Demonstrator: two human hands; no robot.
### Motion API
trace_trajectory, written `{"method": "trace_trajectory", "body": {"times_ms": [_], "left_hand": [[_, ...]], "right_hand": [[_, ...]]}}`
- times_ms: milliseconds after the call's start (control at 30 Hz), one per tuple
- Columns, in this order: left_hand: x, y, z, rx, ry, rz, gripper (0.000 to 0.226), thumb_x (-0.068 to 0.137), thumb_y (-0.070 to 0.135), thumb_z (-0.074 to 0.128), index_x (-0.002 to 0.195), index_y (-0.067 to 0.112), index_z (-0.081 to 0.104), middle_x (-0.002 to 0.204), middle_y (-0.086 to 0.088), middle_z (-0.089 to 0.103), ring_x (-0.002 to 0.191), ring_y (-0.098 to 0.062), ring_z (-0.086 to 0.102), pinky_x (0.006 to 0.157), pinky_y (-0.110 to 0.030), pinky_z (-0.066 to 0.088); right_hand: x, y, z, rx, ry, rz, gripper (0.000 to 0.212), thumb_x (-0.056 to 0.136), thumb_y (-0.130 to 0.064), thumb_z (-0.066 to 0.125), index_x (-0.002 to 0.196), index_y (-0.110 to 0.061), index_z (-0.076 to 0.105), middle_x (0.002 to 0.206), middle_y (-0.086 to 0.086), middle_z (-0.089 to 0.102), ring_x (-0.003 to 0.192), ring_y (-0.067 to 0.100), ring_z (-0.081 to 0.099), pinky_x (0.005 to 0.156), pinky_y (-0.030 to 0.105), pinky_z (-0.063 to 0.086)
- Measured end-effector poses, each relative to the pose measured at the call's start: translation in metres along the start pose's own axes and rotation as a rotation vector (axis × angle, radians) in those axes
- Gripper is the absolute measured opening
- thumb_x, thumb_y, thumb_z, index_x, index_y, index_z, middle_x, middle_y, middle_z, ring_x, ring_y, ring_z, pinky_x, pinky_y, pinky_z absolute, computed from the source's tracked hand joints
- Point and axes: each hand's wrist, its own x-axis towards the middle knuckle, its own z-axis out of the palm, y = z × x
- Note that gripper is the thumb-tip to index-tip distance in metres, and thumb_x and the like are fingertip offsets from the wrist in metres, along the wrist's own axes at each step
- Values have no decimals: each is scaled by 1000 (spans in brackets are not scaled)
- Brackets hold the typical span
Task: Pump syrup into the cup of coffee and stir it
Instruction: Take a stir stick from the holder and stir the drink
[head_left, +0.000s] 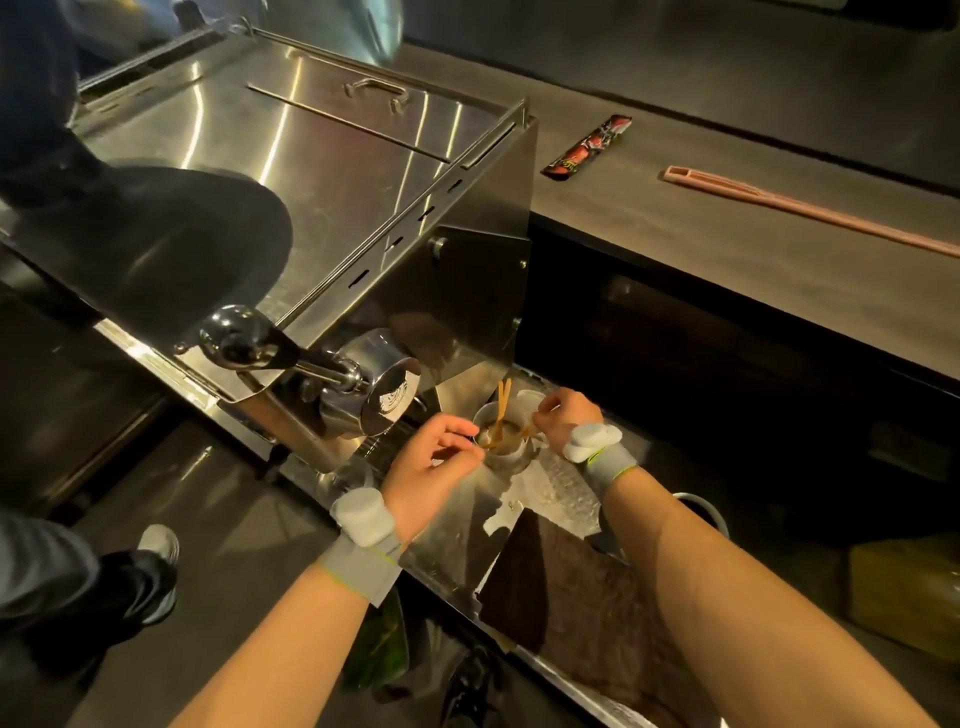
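A small cup of dark coffee (503, 451) stands on the steel tray of the espresso machine (558, 493), just right of the group head. My left hand (428, 470) is at the cup's left rim, fingertips touching it. My right hand (563, 415) hovers over the cup's right side and pinches a thin wooden stirrer (527, 430) whose lower end dips into the coffee. A second wooden stick (502, 402) stands upright in the cup. No syrup pump shows in this view.
The steel espresso machine (291, 171) fills the upper left, its lever and group head (374, 395) close to my left hand. A dark cloth (571, 587) lies on the tray front. A sachet (589, 148) and a pink tool (810, 210) lie on the counter. Another person's shoes (150, 571) are lower left.
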Motion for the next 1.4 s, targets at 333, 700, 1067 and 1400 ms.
{"method": "trace_trajectory", "body": {"times_ms": [333, 700, 1067, 1400], "left_hand": [[6, 12, 1, 42, -31, 70, 20, 77, 34, 67, 96, 32, 64, 93, -6, 64, 90, -15, 60, 85, -32, 47], [19, 37, 24, 45, -95, 71, 19, 77, 31, 67, 96, 32, 65, 87, 3, 62, 74, 1, 57, 67, -18, 45], [35, 84, 90, 141, -240, 204, 14, 92, 10, 60, 105, 14, 60, 86, -3, 54, 73, -14, 49, 64, -31, 42], [37, 85, 121, 114, -311, 169, 16, 90, 17, 62, 106, 19, 61, 88, -7, 56, 78, -20, 51, 56, -20, 41]], "right_hand": [[-9, -6, -22, -59, 43, -155, 20, 89, -30, 65, 95, -12, 71, 92, 10, 73, 88, 30, 68, 73, 37, 54], [-56, 7, -96, 36, 199, -332, 14, 93, -34, 65, 93, -20, 69, 78, 2, 73, 70, 18, 70, 70, 42, 59], [-131, 92, -192, -70, 300, -296, 8, 92, -36, 62, 91, -28, 64, 75, -6, 70, 64, 7, 67, 63, 30, 56], [-147, 121, -172, -474, 193, -245, 12, 92, -30, 58, 96, -21, 65, 89, 3, 71, 81, 26, 67, 68, 42, 57]]}}
